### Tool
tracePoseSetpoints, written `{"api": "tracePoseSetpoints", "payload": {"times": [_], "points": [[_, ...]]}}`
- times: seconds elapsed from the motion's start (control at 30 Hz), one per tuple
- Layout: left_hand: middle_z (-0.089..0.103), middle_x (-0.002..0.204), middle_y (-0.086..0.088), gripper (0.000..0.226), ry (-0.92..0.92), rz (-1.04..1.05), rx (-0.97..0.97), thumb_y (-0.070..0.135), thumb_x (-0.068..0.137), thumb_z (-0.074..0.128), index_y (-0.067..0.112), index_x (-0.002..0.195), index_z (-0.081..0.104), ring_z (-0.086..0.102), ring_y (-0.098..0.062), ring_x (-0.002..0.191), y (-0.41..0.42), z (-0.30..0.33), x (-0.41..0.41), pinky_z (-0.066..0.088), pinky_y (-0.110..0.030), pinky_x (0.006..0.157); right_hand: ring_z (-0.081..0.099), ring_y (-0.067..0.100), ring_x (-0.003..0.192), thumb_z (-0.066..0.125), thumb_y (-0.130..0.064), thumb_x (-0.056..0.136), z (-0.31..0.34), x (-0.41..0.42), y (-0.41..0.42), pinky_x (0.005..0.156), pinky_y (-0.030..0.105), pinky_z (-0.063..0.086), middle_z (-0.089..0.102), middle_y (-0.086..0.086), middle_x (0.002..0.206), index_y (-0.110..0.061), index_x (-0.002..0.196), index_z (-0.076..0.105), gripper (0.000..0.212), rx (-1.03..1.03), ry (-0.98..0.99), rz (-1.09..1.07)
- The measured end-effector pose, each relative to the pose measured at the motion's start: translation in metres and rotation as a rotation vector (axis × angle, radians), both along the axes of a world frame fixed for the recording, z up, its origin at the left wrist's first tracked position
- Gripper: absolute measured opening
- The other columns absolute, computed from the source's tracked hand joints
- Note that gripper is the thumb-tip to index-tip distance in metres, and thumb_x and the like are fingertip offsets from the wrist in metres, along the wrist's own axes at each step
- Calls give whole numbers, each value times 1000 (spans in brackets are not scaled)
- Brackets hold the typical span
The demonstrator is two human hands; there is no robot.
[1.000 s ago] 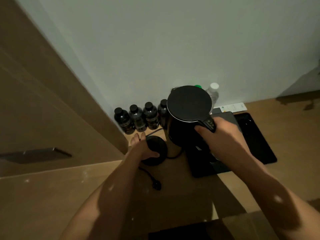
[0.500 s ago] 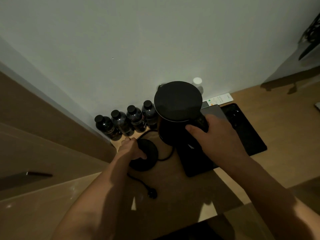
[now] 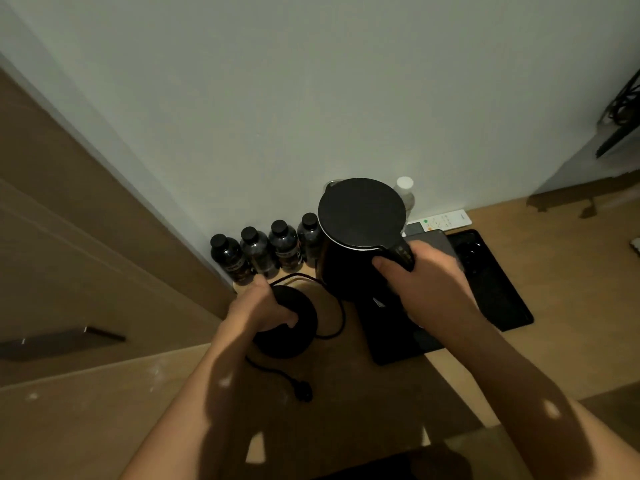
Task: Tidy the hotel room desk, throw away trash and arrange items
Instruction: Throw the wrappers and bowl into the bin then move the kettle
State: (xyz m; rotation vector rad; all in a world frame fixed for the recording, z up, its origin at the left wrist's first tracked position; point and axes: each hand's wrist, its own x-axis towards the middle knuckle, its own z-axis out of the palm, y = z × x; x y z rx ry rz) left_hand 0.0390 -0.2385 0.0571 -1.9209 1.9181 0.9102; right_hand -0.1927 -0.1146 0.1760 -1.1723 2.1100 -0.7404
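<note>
A black electric kettle (image 3: 356, 237) is held by its handle in my right hand (image 3: 419, 275), above the left end of a black tray (image 3: 498, 289). My left hand (image 3: 259, 306) grips the round black kettle base (image 3: 294, 323), which lies on the wooden desk (image 3: 571, 306) to the left of the kettle. The base's black cord (image 3: 332, 306) loops behind it, and its plug (image 3: 304, 394) lies nearer to me. Several dark bottles (image 3: 263, 251) stand in a row against the wall.
A clear bottle with a white cap (image 3: 405, 192) stands behind the kettle. A white remote control (image 3: 443, 220) lies by the wall. A grey flat item (image 3: 429, 244) rests on the tray. A wooden panel (image 3: 86, 237) closes the left side.
The view has shifted a little, so the desk items sit further left in frame. My left hand has closed more firmly over the kettle base. The kettle stays in my right hand.
</note>
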Motion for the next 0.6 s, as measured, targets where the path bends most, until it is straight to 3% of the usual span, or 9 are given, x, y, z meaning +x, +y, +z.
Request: {"api": "tracePoseSetpoints", "payload": {"times": [0.1,0.23,0.37,0.5,0.6], "points": [[44,145,-13,104,-104,-97,-105,46,67,87,10,146,29,46,-35,130,12,32,-8,47,-46,104,65,17,72,60,-50,92,6,3,1,66,36,55,65,0,81,-23,91,59,27,9,-73,-35],[44,144,-12,101,-107,-132,-175,49,69,84,12,146,30,44,-34,132,22,64,-23,44,-47,106,64,18,82,61,-53,91,5,4,9,76,40,57,64,-2,87,-25,98,59,29,5,-97,-103],[46,140,-10,98,-166,-232,-257,53,69,82,12,144,33,45,-32,129,36,88,-40,43,-45,107,65,15,80,61,-54,91,7,-4,27,69,35,57,65,-4,88,-28,97,58,27,-33,-121,-155],[47,138,-10,96,-170,-311,-313,55,67,81,13,141,36,45,-32,127,59,112,-61,42,-44,106,62,11,79,61,-53,92,11,-22,58,58,23,43,65,-5,87,-23,99,62,31,-105,-86,-189],[45,143,-11,103,-206,-366,-321,59,66,81,13,145,33,43,-32,132,81,131,-85,42,-45,106,58,16,73,63,-53,90,14,-40,82,55,28,35,60,-6,75,-23,83,60,30,-139,-28,-259]]}}
